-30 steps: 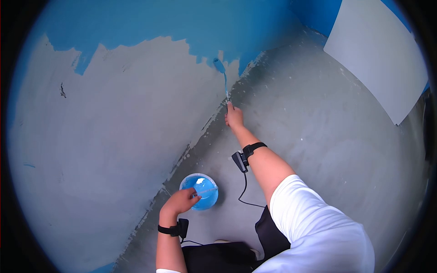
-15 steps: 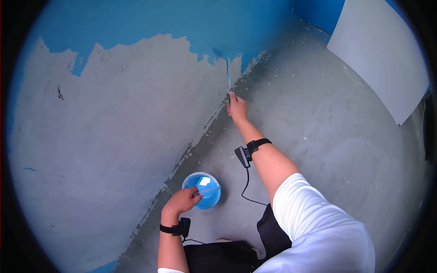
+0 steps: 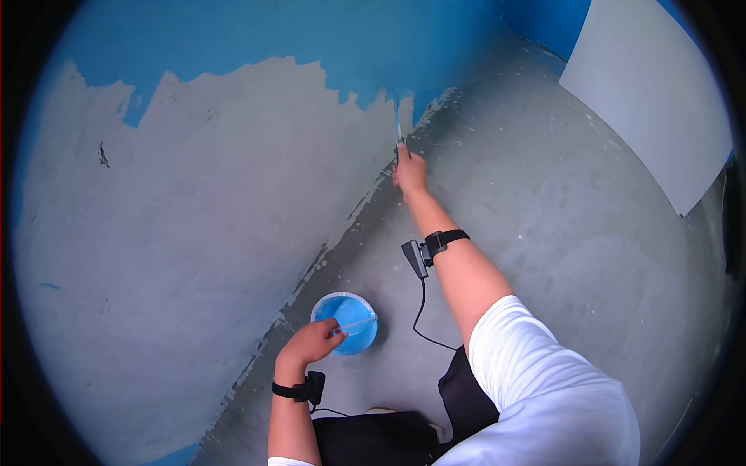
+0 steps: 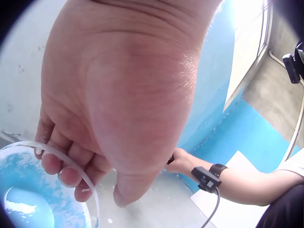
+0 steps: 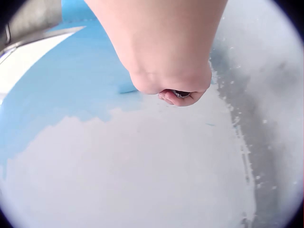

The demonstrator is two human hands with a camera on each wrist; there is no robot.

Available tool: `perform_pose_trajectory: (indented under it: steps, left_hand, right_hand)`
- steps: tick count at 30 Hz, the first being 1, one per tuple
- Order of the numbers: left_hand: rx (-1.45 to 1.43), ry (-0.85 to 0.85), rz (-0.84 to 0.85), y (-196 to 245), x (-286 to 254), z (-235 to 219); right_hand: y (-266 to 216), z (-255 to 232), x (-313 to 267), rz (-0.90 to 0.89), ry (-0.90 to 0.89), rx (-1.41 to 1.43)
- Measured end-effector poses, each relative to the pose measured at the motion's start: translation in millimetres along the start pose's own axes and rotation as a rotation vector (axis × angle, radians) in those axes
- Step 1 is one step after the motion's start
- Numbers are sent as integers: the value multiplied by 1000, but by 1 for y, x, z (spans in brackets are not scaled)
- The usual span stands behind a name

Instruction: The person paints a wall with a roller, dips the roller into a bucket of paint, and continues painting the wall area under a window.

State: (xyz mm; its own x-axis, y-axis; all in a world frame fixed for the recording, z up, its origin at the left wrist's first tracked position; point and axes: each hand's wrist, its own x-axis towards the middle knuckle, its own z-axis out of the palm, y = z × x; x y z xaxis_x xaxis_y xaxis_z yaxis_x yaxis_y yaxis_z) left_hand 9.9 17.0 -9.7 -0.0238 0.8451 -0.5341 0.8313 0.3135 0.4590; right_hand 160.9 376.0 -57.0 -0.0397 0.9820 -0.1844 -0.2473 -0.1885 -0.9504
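My right hand (image 3: 410, 171) grips the dark handle of a paint roller (image 3: 399, 120), its thin rod smeared with blue. The roller's head blends into the blue paint of the wall (image 3: 194, 171); in the right wrist view, one edge of it shows beside the fist. By the person's legs stands a bucket (image 3: 363, 342) with blue paint inside. My left hand (image 3: 309, 342) is at its left side, fingers curled around the thin white bucket handle (image 4: 71, 161), which slants across the opening.
Blue covers the wall's upper part down to a ragged edge, with bare grey-white below. A large white sheet (image 3: 645, 101) leans at the back right. The concrete floor (image 3: 513, 194) carries paint specks. A cable (image 3: 418, 314) hangs from the right wrist camera.
My right hand has moved the roller farther up and slightly right, from the bare patch's edge into the blue area. My left hand stays at the bucket.
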Motion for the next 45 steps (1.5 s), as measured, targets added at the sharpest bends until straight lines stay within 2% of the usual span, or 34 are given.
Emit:
perform_pose_trajectory:
  steps: [2, 3, 11, 14, 16, 18, 21, 22, 24, 28, 30, 33, 34, 36, 40, 42, 45]
  left_hand:
    - [-6, 2, 5, -1, -2, -1]
    - [-13, 2, 14, -1, -2, -1]
    - [-1, -5, 8, -1, 4, -3]
    - [11, -16, -1, -1, 0, -5]
    - [19, -17, 5, 4, 2, -4]
    - [12, -12, -16, 3, -2, -4]
    - [-21, 26, 27, -1, -4, 0]
    - [-22, 28, 25, -1, -4, -1]
    - [10, -24, -5, 1, -3, -5]
    - [11, -12, 11, 1, -1, -4]
    - [16, -15, 24, 1, 0, -4]
    - [17, -11, 42, -1, 1, -1]
    - [17, -13, 41, -1, 0, -1]
    - [3, -21, 24, 1, -3, -3]
    - [-22, 7, 32, -6, -3, -1]
    - [-14, 11, 48, -4, -1, -3]
    - [19, -30, -11, 7, -1, -8]
  right_hand:
    - [-24, 2, 0, 188, -36, 189]
    - [-23, -1, 0, 205, -49, 178]
    - [50, -15, -17, 209, -101, -18]
    - [51, -12, -17, 185, -83, -79]
    - [28, -11, -8, 145, -55, -140]
    - [-6, 0, 1, 326, -12, 189]
    - [-26, 1, 6, 397, -59, 339]
    - [-18, -2, 5, 398, -61, 337]
    - [7, -7, -1, 322, -44, 128]
    - [41, -8, -12, 288, -12, -20]
    - [54, -9, -11, 194, -21, -96]
    - [61, -9, 6, 160, 24, -167]
    - [44, -7, 5, 163, 24, -167]
    - [9, -5, 7, 309, 36, 103]
    - [2, -12, 11, 276, 32, 108]
    - [3, -13, 7, 395, -56, 269]
    - [3, -7, -1, 349, -81, 295]
